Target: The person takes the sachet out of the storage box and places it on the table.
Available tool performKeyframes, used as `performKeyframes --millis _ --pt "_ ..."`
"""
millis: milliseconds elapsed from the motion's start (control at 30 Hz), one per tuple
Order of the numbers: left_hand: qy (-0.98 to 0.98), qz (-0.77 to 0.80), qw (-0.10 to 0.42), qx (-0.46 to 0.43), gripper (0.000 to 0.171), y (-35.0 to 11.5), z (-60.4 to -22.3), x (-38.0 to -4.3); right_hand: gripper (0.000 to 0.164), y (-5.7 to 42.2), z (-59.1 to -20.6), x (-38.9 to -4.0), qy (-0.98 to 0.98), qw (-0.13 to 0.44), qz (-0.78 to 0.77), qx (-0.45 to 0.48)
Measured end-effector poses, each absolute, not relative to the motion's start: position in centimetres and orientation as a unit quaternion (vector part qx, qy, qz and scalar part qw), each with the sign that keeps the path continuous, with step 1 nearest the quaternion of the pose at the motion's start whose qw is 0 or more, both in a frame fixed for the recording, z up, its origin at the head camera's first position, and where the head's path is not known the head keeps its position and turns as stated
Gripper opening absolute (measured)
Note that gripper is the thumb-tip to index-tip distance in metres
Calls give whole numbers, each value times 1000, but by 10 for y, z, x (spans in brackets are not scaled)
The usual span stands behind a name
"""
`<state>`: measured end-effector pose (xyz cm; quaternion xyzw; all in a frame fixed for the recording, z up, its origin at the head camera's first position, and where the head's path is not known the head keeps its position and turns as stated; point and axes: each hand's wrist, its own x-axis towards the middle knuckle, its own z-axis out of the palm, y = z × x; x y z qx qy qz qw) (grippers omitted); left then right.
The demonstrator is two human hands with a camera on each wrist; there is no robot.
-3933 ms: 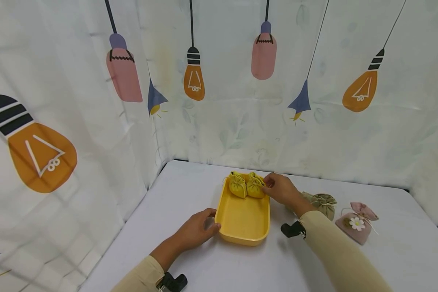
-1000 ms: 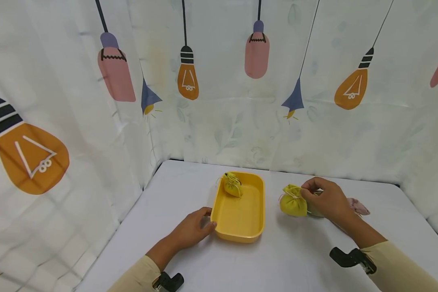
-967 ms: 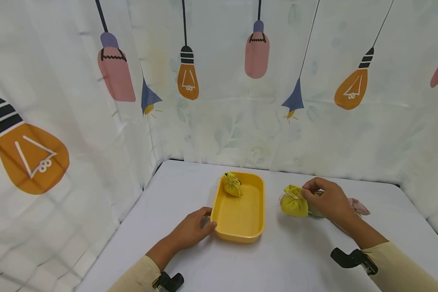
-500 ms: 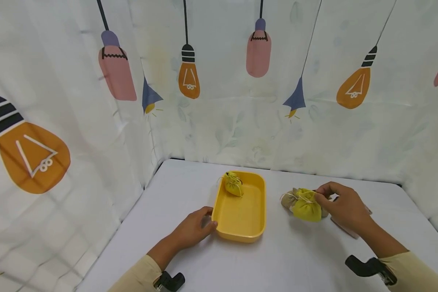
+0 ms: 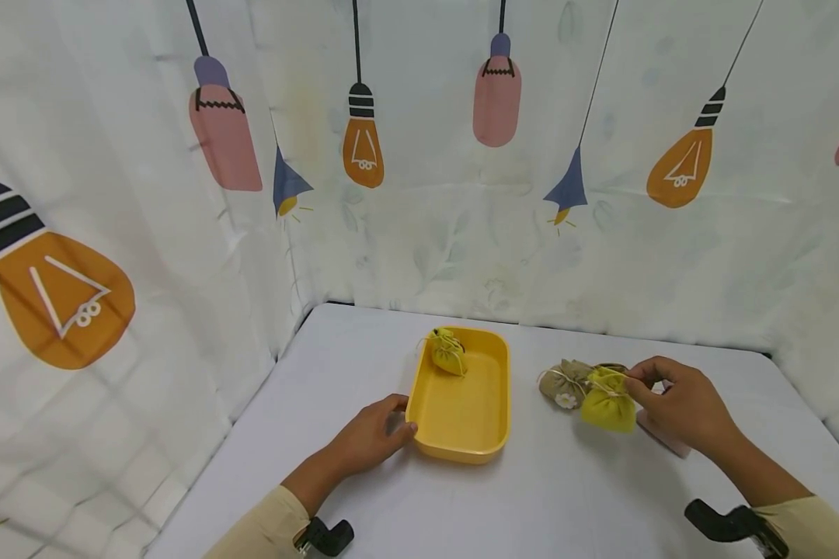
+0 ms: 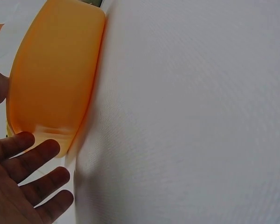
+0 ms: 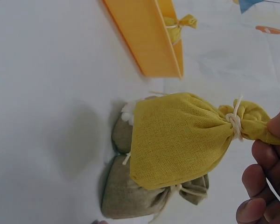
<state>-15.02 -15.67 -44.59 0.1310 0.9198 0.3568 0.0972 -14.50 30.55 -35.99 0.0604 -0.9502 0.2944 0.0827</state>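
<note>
My right hand (image 5: 685,404) pinches a yellow drawstring pouch (image 5: 608,401) by its gathered top, between thumb and fingers. In the right wrist view the yellow pouch (image 7: 177,140) hangs in front of two olive pouches, above the white surface. A yellow tray (image 5: 461,411) stands at mid-table with one yellow pouch (image 5: 448,353) in its far left corner. My left hand (image 5: 370,436) rests against the tray's left side near the front. The left wrist view shows its loosely spread fingers (image 6: 42,154) by the tray wall (image 6: 56,70).
An olive pouch with a white flower (image 5: 562,384) lies on the white table right of the tray. The second olive pouch (image 7: 135,191) lies beside it. A pink pouch (image 5: 660,435) is partly hidden under my right hand. A patterned curtain (image 5: 419,264) stands behind the table.
Earlier two yellow pouches sat in the tray, with my right hand at one. That pouch has left the tray and moved right, in my right hand, past the olive pouches. My left hand stayed at the tray.
</note>
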Motion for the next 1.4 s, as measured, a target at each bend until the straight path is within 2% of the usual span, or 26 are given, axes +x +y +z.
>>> performKeyframes --millis 367,800,1000,1233,1400 --pt "921 357 98 125 55 -156 -445 -150 21 318 -367 -142 -951 92 289 56" --pt "922 357 92 120 54 -156 -445 -149 26 329 -368 -146 -953 64 292 55" --pt "921 358 93 120 54 -157 -448 -150 31 323 -364 -151 -947 49 311 58" --pt "921 360 93 120 53 -156 -447 -149 22 307 -363 -159 -946 82 303 88" --pt "919 363 98 121 54 -156 -446 -149 21 296 -362 -165 -946 71 303 92"
